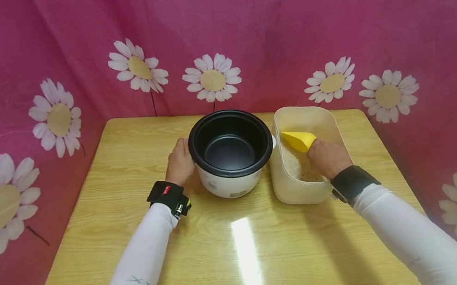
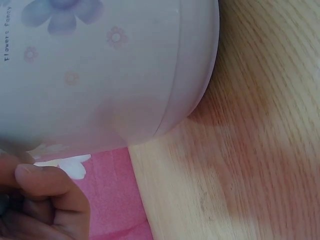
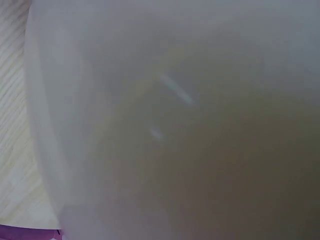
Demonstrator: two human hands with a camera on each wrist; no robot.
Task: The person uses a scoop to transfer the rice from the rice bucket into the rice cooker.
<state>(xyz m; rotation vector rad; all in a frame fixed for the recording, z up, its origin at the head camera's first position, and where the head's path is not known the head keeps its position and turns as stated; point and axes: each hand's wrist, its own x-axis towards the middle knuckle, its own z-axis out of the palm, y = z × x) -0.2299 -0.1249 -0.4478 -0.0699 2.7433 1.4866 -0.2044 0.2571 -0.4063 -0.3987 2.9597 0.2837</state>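
Note:
A rice cooker [image 1: 233,184] with a black inner pot [image 1: 229,152] and no lid stands mid-table. My left hand [image 1: 180,161] grips it at its left side; in the left wrist view the curled fingers [image 2: 47,182] are beside the flower-printed white wall [image 2: 115,95], the handle mostly hidden. To the right is a translucent plastic bin [image 1: 301,195] with rice [image 1: 298,165] in it. Inside the bin, my right hand [image 1: 330,157] holds a yellow scoop [image 1: 299,140], tilted above the rice. The bin's cloudy wall [image 3: 150,165] fills the right wrist view, hiding that hand.
Everything stands on a wooden table [image 1: 149,262], with the bin close beside the cooker. A pink curtain [image 1: 258,28] with daisies surrounds the table's back and sides.

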